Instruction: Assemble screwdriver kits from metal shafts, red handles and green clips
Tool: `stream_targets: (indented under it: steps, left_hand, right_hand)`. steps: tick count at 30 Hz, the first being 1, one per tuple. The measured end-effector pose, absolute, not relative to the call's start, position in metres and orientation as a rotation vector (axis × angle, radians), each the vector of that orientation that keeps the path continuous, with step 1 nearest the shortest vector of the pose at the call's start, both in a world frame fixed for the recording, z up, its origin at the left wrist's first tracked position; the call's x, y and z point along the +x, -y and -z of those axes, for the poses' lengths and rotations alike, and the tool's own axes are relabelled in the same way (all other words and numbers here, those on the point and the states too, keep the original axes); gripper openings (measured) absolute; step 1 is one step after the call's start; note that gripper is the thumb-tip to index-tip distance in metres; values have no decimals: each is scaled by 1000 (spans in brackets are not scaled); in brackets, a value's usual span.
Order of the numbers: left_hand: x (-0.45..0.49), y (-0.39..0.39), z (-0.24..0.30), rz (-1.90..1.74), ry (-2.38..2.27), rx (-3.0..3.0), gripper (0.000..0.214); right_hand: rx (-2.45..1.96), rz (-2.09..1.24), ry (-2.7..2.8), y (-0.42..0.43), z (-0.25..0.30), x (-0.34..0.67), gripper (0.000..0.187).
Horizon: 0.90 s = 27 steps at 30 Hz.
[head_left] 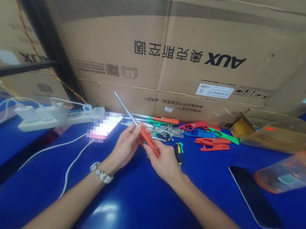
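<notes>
A red-orange long-necked lighter (150,144) is held between both hands above the blue table, its thin metal tube slanting up to the left. My left hand (125,144), with a watch on its wrist, pinches it where the tube meets the body. My right hand (165,159) is closed around the rear of the body. Just behind lie small metal and wire parts (169,131) and another orange lighter (166,120). To the right are loose plastic lighter shells, including a red one (212,144) and a green one (225,135). A yellow-and-black screwdriver (178,153) lies beside my right hand.
A dark phone (255,197) and an orange-lidded clear plastic jar (292,172) are at the right. At the left, a lit phone (104,127) lies near a white power strip (62,119) with trailing cables. Large cardboard (164,26) stands behind the table (129,209).
</notes>
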State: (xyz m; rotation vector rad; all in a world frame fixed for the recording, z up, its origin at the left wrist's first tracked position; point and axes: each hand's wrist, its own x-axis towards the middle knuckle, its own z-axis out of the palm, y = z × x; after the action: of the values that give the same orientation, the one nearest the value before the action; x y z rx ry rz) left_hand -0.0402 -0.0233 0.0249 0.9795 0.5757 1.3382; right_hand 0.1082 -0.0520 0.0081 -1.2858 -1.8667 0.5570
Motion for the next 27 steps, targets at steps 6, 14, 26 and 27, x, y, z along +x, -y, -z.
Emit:
stream_targets:
  steps: [6, 14, 26, 27]
  left_hand:
    - [-38, 24, -25, -1354, -601, 979, 31]
    - [-32, 26, -20, -1327, -550, 933, 35]
    - [-24, 31, -23, -1369, -538, 968, 30]
    - [-25, 31, -23, -1359, -559, 979, 32]
  right_hand:
    - [-1285, -507, 1894, 52, -9, 113, 27]
    - [-1287, -593, 1839, 55, -9, 108, 30]
    - [-1139, -976, 1693, 59, -3, 96, 39]
    - [-1126, -986, 1670, 59, -2, 96, 39]
